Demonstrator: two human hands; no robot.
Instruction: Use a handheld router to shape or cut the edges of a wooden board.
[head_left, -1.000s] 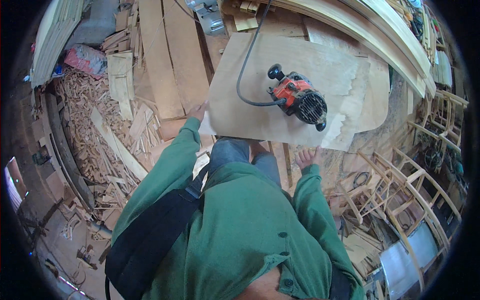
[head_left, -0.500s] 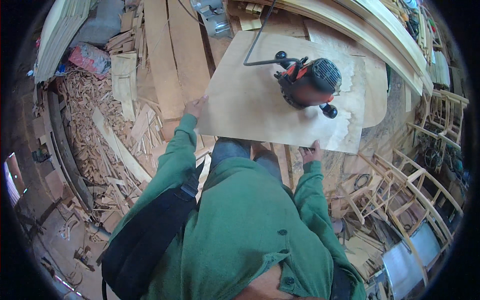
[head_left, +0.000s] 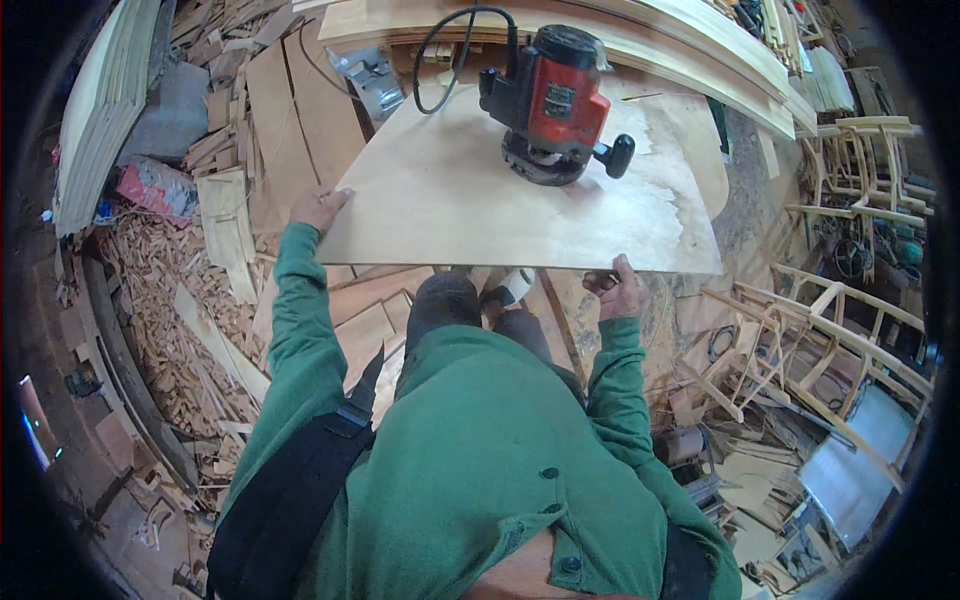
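Observation:
A pale plywood board (head_left: 430,215) lies before me, its near edge toward my body. My left hand (head_left: 320,208) is closed on its left corner. At the near edge, right of the middle, my right hand (head_left: 619,292) grips it from below, thumb on top. On the board stands a red and black router (head_left: 560,105), base down, with a black knob handle on each side. Its black cord (head_left: 425,60) loops off to the left. A rough, stained patch (head_left: 675,190) runs along the board's right side.
Stacked long planks (head_left: 690,50) lie beyond the board. Wood offcuts (head_left: 165,295) heap on the left, near a red and grey sack (head_left: 158,190). Wooden chair frames (head_left: 800,330) stand at the right. A small metal piece (head_left: 370,80) sits behind the board's left corner.
The board has swung and shifted left with both hands on it, its near edge now more level. The router has gone along, showing more of its red front. My view has tilted too.

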